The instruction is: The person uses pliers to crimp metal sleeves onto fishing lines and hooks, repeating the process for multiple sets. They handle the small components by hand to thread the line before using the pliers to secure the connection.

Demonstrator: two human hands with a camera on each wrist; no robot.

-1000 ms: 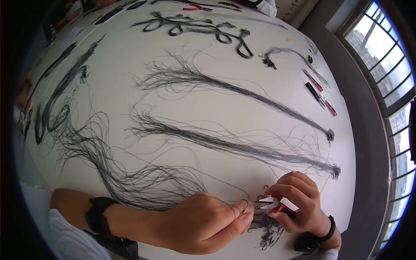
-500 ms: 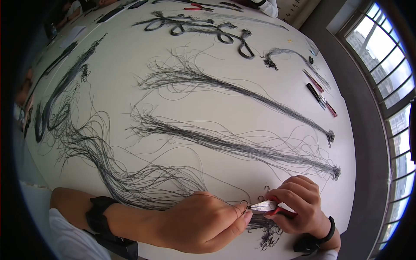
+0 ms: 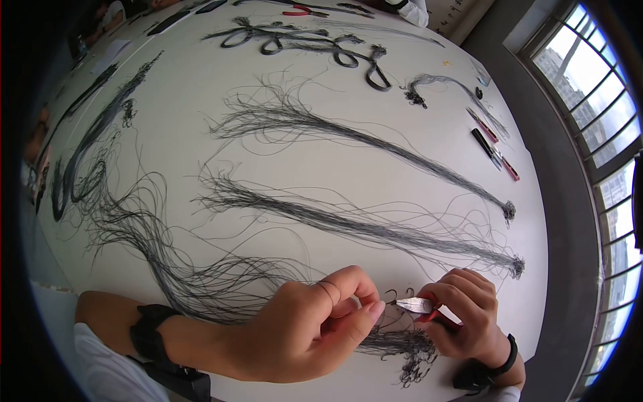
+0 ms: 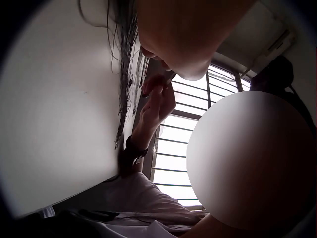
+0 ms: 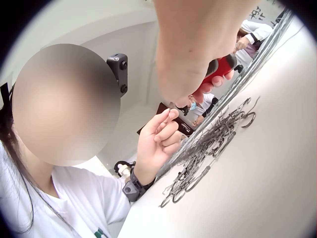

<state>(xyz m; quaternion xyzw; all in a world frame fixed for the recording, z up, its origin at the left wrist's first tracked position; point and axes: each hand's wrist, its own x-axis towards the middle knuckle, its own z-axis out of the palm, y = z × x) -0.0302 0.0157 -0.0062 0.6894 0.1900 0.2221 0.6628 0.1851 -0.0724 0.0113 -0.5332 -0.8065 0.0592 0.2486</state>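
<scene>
My right hand [image 3: 462,311] grips red-handled pliers [image 3: 414,306], their jaws closed at a small dark fish hook [image 3: 391,293]. Just left of the pliers' tip, my left hand [image 3: 321,321] pinches thumb and forefinger together on a thin line by the hook; a strand loops over its forefinger. In the right wrist view the left hand [image 5: 161,139] shows its fingertips pressed together and the other fingers curled. Below both hands lies a bundle of hooks [image 3: 416,365] on dark line, partly hidden by them. The same hooks [image 5: 198,168] spread on the table in the right wrist view.
Two long bundles of hooked line, a nearer one [image 3: 375,231] and a farther one [image 3: 388,147], stretch across the white table [image 3: 348,181]. Loose strands [image 3: 221,281] trail left. Cutters [image 3: 485,144] lie at the right, other pliers [image 3: 305,11] at the back.
The pliers' jaws, spread a second ago, closed at the hook by half a second ago. Since then my left hand has lifted and bent its forefinger, and the pliers' tip has risen slightly.
</scene>
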